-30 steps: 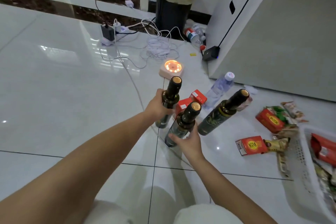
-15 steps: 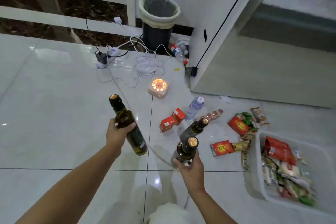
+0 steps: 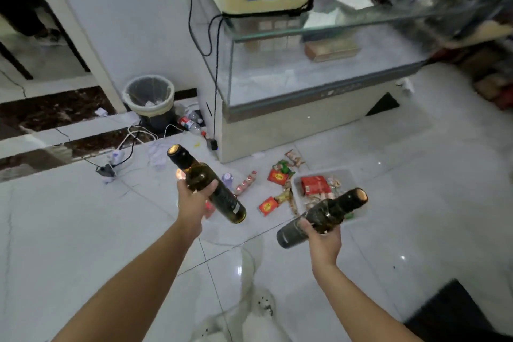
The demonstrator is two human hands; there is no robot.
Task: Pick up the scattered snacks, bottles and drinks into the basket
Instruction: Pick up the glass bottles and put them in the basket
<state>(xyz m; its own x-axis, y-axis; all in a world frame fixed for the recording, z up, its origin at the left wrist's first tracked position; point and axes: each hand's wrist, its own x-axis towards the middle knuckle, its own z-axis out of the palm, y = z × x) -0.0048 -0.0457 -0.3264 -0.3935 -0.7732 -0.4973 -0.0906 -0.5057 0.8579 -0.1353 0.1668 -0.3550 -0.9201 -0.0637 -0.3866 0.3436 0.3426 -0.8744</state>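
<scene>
Two dark bottles are in your hands, both held above the floor: your left hand (image 3: 195, 198) has its fingers wrapped around the left bottle (image 3: 206, 183), neck tilted up toward 11 o'clock; your right hand (image 3: 323, 236) grips the right bottle (image 3: 322, 216), neck pointing to 2 o'clock over the basket's near edge. The basket (image 3: 348, 175) sits on the floor at 1 o'clock, partly filled with red packets. Scattered snacks lie just left of it: a red box (image 3: 268, 205) at its near-left corner, another red pack (image 3: 277, 176) farther back, a small clear bottle (image 3: 227, 180) and a pink tube (image 3: 246, 182) behind the left bottle. The glass counter (image 3: 319, 64) edge stands behind the basket at 12. A bin (image 3: 150, 100) and loose cables (image 3: 122, 150) crowd 10 to 11 o'clock. Open tile floor lies at 3 and 9 o'clock.
</scene>
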